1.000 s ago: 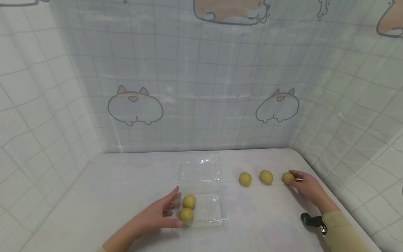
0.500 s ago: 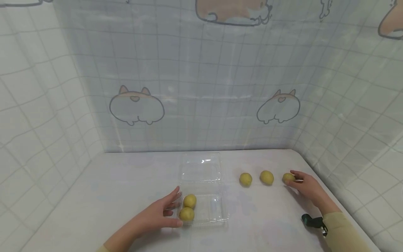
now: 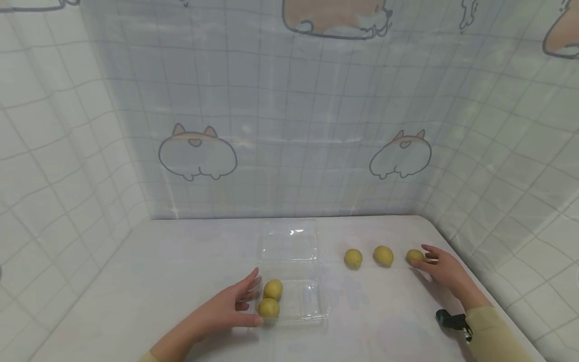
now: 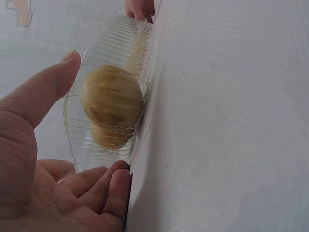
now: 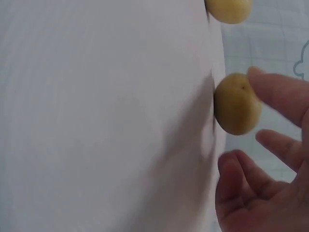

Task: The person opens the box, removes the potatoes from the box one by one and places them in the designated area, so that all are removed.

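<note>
In the head view, two round yellow fruits sit at the left side of a clear plastic clamshell box, its lid laid back behind it. My left hand is at the box's left side, thumb by the front corner and fingers spread; the left wrist view shows the fruits through the ribbed wall. On the far right, another yellow fruit rests on the table. Around it my right hand has its fingers parted; in the right wrist view the thumb tip overlaps the fruit.
Two more yellow fruits, one nearer the box and one beside it, lie in a row on the white table. A dark green strap piece is at the right wrist. Grid-patterned curtains surround the table.
The right hand's fingers have drawn back a little to the right from the far-right fruit, widening their gap. The left hand and the box stay as they were. The head view has shifted slightly.
</note>
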